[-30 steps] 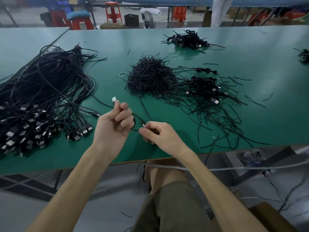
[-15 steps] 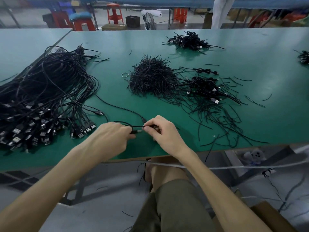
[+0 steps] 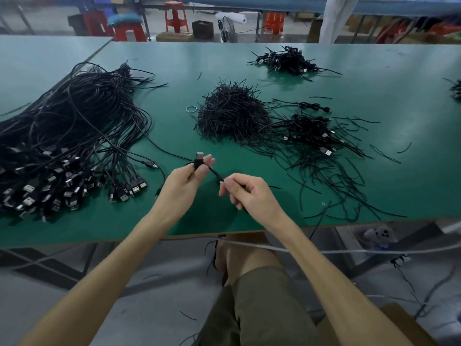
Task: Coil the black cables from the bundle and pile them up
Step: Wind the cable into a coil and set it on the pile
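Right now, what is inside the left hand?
The left hand grips a black cable; its USB plug sticks out above the fingers. Any coil in the palm is covered.

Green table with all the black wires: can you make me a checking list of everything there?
Surface: green table, bare in patches.
Job's things: loose cable bundle on the left; coiled cables piled right of centre; far pile behind them.
Clutter: heap of short ties, small ring beside it.
Fingers: left hand grips a cable below its plug; right hand pinches the same cable.
Cables: grey cable hangs below the table edge.
Surroundings: red stools, a fan.
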